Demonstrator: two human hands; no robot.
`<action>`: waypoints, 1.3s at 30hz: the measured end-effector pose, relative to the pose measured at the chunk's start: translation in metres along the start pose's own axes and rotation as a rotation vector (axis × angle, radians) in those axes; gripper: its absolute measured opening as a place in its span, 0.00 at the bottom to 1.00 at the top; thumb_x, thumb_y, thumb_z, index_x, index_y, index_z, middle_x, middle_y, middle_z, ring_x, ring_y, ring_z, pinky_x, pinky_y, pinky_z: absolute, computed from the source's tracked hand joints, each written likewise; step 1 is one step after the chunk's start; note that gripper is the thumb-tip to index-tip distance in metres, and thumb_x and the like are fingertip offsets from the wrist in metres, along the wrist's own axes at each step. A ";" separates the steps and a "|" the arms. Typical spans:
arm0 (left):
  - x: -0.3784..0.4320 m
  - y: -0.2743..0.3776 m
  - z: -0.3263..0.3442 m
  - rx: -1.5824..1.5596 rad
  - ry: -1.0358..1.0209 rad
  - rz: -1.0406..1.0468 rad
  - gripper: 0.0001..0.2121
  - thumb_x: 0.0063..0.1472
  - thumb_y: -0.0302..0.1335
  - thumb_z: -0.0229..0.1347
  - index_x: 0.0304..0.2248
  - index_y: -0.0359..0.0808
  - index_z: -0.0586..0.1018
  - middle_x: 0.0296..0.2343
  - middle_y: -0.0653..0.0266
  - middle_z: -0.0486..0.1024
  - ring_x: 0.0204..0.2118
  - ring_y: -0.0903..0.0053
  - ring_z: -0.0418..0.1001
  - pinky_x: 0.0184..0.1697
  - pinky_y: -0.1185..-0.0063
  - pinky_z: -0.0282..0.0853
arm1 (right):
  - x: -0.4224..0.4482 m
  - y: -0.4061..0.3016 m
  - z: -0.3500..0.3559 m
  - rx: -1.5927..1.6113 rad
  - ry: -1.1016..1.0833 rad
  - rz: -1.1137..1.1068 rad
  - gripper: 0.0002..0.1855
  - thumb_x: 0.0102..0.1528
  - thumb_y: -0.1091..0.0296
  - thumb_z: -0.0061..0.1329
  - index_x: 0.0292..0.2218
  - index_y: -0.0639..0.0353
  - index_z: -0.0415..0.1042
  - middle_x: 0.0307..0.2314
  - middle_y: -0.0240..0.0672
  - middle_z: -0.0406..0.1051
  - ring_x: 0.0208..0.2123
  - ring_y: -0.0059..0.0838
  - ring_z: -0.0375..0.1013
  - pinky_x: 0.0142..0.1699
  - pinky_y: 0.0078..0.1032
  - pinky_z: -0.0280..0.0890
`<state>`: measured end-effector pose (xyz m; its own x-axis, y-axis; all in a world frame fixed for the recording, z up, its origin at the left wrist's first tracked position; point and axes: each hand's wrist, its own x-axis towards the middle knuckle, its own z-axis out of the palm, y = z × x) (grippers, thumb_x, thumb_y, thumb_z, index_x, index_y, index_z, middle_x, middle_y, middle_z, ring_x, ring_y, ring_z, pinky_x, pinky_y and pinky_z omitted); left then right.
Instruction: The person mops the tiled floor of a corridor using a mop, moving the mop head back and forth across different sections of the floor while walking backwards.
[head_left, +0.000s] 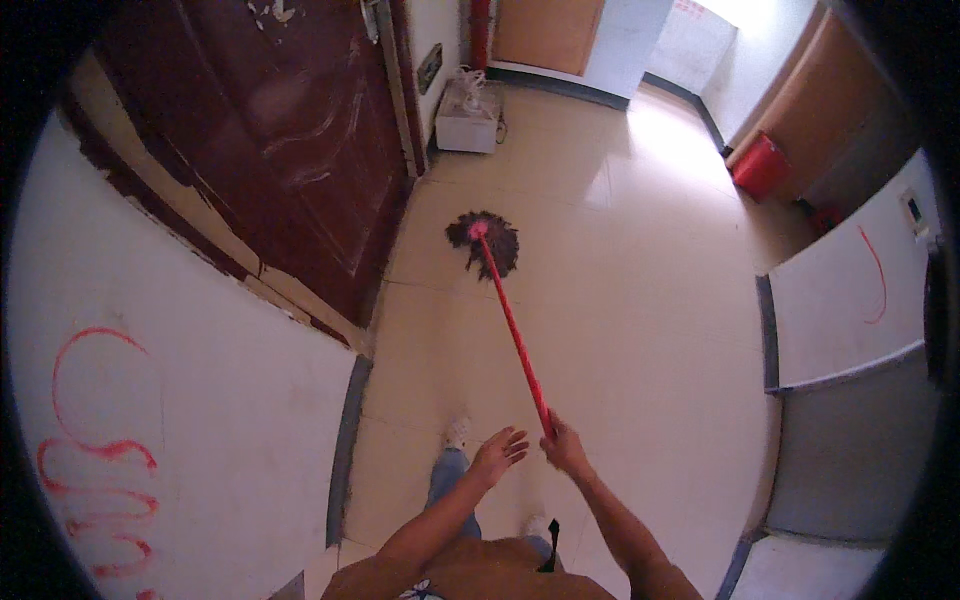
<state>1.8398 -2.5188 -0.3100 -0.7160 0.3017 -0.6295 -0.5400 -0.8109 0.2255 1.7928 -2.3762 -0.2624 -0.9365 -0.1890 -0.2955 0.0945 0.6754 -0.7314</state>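
Observation:
A mop with a red pole (516, 330) stretches away from me over the tiled floor (637, 315). Its dark strand head (502, 244) lies spread on the tiles, with a pink socket where the pole joins it. Around the near end of the pole, my right hand (564, 446) is closed. Just left of it, my left hand (501, 455) hangs in the air, fingers apart and holding nothing, a small gap from the pole.
A damaged dark red door (300, 150) lines the left side. Beyond the mop, a white box (466, 124) with cables on top stands against the wall. A red bin (760, 166) sits by the right doorway. Red marks cover the left wall (247, 390).

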 end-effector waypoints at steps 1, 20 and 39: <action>-0.001 0.020 -0.016 -0.040 0.004 0.024 0.09 0.51 0.31 0.40 0.32 0.38 0.65 0.30 0.64 0.65 0.31 0.76 0.63 0.34 0.77 0.59 | 0.041 -0.006 0.008 -0.043 0.004 0.018 0.30 0.36 0.74 0.39 0.44 0.56 0.49 0.13 0.37 0.60 0.13 0.24 0.61 0.20 0.21 0.58; -0.022 0.089 -0.134 0.080 0.228 -0.061 0.12 0.47 0.35 0.45 0.29 0.36 0.65 0.26 0.64 0.65 0.26 0.74 0.64 0.30 0.78 0.62 | 0.032 -0.114 0.135 -0.320 -0.292 0.097 0.40 0.35 0.73 0.39 0.47 0.54 0.31 0.14 0.45 0.62 0.18 0.43 0.63 0.22 0.36 0.57; -0.152 -0.041 -0.093 0.685 -0.050 -0.644 0.09 0.52 0.28 0.37 0.24 0.29 0.62 0.21 0.56 0.64 0.25 0.67 0.66 0.30 0.73 0.63 | -0.355 -0.138 0.036 0.371 -0.229 0.485 0.28 0.40 0.70 0.40 0.45 0.55 0.49 0.25 0.40 0.64 0.24 0.26 0.64 0.28 0.19 0.59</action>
<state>2.0121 -2.5777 -0.2925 -0.1990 0.6233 -0.7562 -0.9698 -0.0143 0.2435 2.1243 -2.4278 -0.0788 -0.6661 -0.0996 -0.7392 0.6374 0.4388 -0.6334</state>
